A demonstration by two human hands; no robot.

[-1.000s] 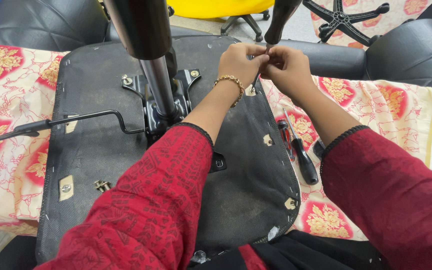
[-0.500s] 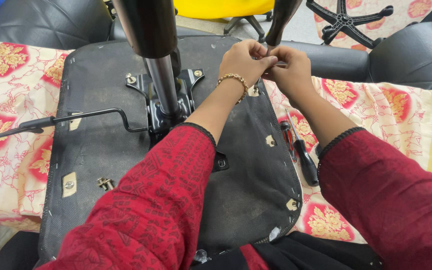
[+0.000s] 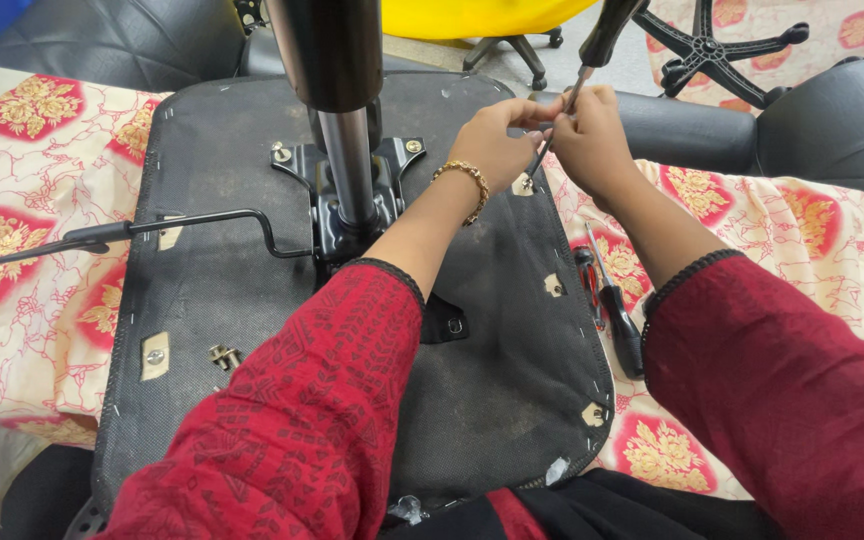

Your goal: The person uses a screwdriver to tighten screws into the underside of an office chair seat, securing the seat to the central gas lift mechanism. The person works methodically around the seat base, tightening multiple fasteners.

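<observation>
The screwdriver (image 3: 564, 110) tip is hidden between the fingers; the gas cylinder (image 3: 337, 90) is cut off by the top edge.

The setting is a chair assembly or repair workshop: an upturned black office-chair seat base (image 3: 252, 300) lies on a floral-cloth-covered table (image 3: 32, 230), with black padded armrests (image 3: 832, 120), a black five-star wheel base (image 3: 722, 45) and a black-handled screwdriver (image 3: 617, 320) nearby.
</observation>
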